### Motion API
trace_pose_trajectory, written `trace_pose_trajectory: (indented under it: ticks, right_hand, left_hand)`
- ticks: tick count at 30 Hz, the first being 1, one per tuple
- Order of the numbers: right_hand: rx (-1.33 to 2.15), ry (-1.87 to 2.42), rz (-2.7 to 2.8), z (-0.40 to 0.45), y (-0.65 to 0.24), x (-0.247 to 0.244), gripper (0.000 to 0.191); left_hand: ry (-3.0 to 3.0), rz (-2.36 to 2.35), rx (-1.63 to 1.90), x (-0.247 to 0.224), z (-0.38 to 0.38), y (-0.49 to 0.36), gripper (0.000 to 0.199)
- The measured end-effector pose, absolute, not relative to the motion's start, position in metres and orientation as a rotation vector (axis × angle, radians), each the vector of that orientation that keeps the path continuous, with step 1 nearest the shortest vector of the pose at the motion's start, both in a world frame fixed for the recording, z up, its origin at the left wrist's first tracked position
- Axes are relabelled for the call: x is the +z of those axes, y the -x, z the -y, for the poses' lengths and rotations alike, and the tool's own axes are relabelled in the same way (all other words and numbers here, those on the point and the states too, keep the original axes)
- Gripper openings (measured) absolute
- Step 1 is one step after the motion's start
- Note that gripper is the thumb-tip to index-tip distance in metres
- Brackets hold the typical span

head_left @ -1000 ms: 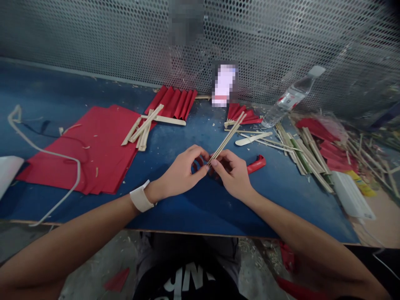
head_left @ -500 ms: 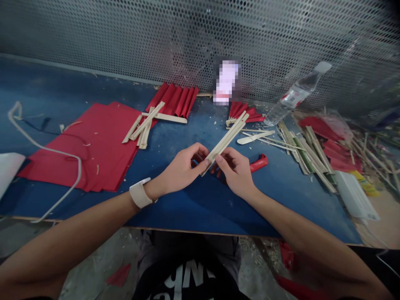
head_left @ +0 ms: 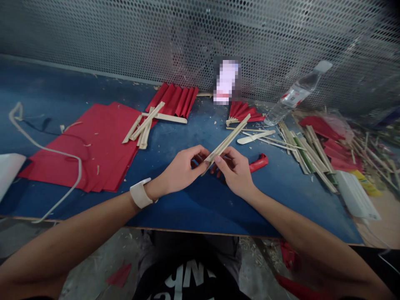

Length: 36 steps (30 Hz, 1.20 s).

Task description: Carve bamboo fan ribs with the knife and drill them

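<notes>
Pale bamboo strips (head_left: 229, 139) lie together in a narrow bundle, slanting up to the right above the table. My left hand (head_left: 191, 166) pinches the lower end between thumb and fingers. Close beside it, my right hand (head_left: 233, 168) grips the same strips, its thumb on top. How many strips there are cannot be told. Behind my right hand lies a red-handled tool (head_left: 259, 163), partly hidden. Beyond the bundle's tip sits a small pleated red paper fan (head_left: 244, 112), and loose strips (head_left: 258, 136) lie near it.
Red paper sheets (head_left: 81, 146) lie left, crossed by a white cable (head_left: 59, 153). Short bamboo pieces (head_left: 146, 125) and pleated red paper (head_left: 175, 99) are at the back. A blurred phone (head_left: 225, 81) and tilted plastic bottle (head_left: 296, 96) stand against the mesh. Split bamboo (head_left: 309, 150) and a white power strip (head_left: 356, 195) lie right.
The bamboo strips have drawn closer together into a narrower bundle, their far ends less fanned out. Both hands stay in nearly the same place.
</notes>
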State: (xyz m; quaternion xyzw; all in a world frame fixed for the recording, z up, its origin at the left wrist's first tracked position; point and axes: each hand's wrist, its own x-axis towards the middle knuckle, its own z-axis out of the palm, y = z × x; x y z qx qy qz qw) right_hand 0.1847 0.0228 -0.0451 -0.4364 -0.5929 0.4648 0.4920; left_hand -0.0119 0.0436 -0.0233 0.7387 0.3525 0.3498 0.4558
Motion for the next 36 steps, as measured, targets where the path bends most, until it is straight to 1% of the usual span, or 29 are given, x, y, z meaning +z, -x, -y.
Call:
trace_pose_trajectory:
  ticks: [4,8,16,29,31,36]
  right_hand:
    - [1.133,1.079,1.421,-0.0228,-0.1846,-0.0448,0.043]
    - [1.134,1.089,1.428,-0.0236,-0.1846,-0.0449,0.044]
    - [1.111,1.095,1.473,-0.0229,-0.1848,-0.0432,0.044]
    - [1.091,1.143,1.518,-0.022,-0.1859,-0.0421,0.044]
    - [1.032,1.146,1.558,-0.0207,-0.1859,-0.0407,0.041]
    - [0.761,1.272,1.794,-0.0226,-0.1909,-0.0369,0.031]
  left_hand:
    - [-1.769,-0.861,0.879,-0.0231,-0.0433,0.0118,0.011]
    - [-1.736,-0.857,0.899,-0.0252,-0.0444,0.0119,0.013]
    - [-1.696,-0.876,0.914,-0.0277,-0.0468,0.0121,0.008]
    - [-1.554,-0.915,0.918,-0.0273,-0.0483,0.012,0.015]
    - [-1.509,-0.927,0.931,-0.0261,-0.0481,0.0115,0.015]
    - [-1.453,-0.925,0.956,-0.0241,-0.0477,0.0105,0.011]
